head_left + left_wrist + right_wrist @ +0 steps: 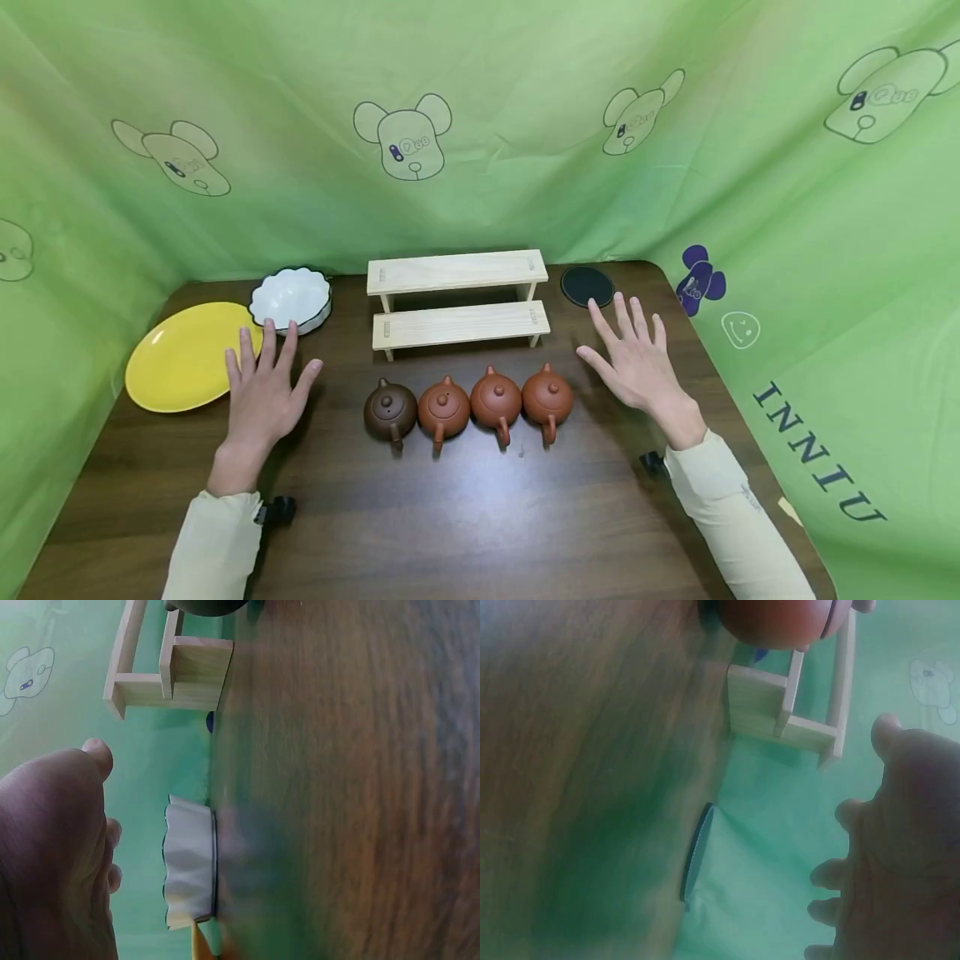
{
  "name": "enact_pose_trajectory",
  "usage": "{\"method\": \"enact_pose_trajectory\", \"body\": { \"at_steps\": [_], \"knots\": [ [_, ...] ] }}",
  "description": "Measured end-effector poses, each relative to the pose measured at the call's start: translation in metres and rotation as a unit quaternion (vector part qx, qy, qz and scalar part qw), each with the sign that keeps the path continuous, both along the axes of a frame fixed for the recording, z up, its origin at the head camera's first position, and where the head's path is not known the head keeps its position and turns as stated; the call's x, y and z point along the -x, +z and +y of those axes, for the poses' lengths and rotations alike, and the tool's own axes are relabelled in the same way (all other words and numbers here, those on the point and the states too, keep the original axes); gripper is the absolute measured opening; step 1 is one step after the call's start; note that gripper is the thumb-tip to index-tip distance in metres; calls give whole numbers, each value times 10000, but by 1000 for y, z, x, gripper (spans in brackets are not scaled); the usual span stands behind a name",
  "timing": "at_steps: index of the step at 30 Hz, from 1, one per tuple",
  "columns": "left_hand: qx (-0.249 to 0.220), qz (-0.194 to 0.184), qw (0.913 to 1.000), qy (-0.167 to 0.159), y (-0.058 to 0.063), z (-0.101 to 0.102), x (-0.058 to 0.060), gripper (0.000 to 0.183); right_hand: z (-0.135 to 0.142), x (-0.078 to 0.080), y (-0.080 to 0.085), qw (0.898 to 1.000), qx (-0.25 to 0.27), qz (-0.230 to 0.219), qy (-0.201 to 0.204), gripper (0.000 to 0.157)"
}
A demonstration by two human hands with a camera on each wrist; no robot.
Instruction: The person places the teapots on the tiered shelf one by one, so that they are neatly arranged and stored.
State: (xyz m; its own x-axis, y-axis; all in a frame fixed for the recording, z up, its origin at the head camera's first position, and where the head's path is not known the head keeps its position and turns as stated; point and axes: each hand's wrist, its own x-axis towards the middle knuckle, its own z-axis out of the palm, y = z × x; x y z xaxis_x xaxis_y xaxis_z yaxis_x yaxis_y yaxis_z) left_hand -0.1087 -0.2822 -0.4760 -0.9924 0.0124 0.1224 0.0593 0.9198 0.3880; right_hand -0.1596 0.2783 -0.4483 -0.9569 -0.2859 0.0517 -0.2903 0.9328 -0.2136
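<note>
My left hand [262,396] hovers with fingers spread, holding nothing, near the yellow oval plate [180,358] and the white scalloped bowl [291,297]. In the left wrist view that bowl [189,862] stands beyond the fingers. On the other side, my right hand [637,362] is also spread and holds nothing; its fingertips lie just short of a round black coaster [587,286] in the head view. Between the hands stands a row of teapots: a dark brown one [390,411] at the left, then three reddish-brown ones [444,410], handles toward me.
Behind the teapots stands a two-step wooden rack [461,325] of pale planks. A green printed cloth [510,150] hangs around the back and sides of the brown wooden table [450,533]. The plate and bowl sit close together at the back left.
</note>
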Motion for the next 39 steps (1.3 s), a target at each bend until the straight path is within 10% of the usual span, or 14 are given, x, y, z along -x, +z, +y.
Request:
{"method": "enact_pose_trajectory", "body": {
  "at_steps": [22, 30, 39],
  "knots": [
    [-1884, 82, 9816, -302, -8, 41, -6, 68, -9, -38, -22, 9915, 899, 917, 202, 74],
    [-2335, 189, 9721, -111, -8, 55, 7, 61, -24, -55, -26, 9726, 1878, 1370, -45, 44],
    [-3630, 64, 9317, 90, -25, 63, 19, 51, -37, -67, -30, 9561, 2365, 1708, -284, 17]
  ]
}}
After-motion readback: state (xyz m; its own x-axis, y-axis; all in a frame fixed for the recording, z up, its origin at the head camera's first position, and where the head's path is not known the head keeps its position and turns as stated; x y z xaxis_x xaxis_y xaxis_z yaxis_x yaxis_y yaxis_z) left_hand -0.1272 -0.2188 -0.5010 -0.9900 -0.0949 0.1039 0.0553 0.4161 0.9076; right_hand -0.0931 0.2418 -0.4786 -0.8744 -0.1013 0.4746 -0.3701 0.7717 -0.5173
